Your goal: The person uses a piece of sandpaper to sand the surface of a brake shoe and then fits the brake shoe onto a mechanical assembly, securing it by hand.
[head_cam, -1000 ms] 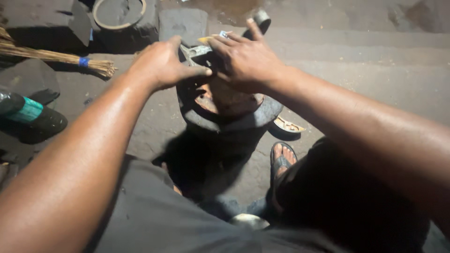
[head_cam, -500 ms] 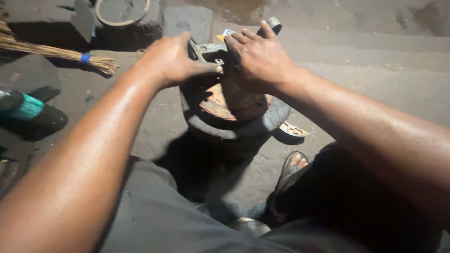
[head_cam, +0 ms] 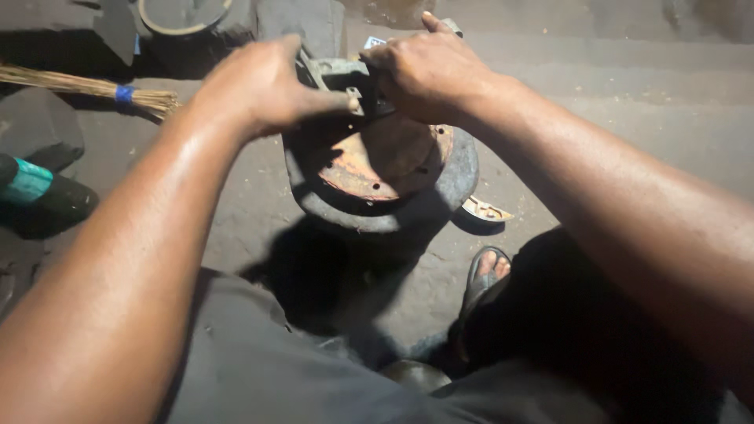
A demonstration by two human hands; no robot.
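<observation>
Both hands have shifted slightly left along with the view. Left hand (head_cam: 263, 86) and right hand (head_cam: 428, 71) meet over a small metal part (head_cam: 345, 78), fingers clamped on it, above a rusty disc (head_cam: 385, 161) resting in a tyre (head_cam: 440, 188) on the floor. A broom (head_cam: 86, 90) lies left; a sandalled foot (head_cam: 487, 275) sits below.

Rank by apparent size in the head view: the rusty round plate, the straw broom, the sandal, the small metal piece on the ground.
1. rusty round plate
2. straw broom, partly cut off by the frame, so unsure
3. sandal
4. small metal piece
</observation>
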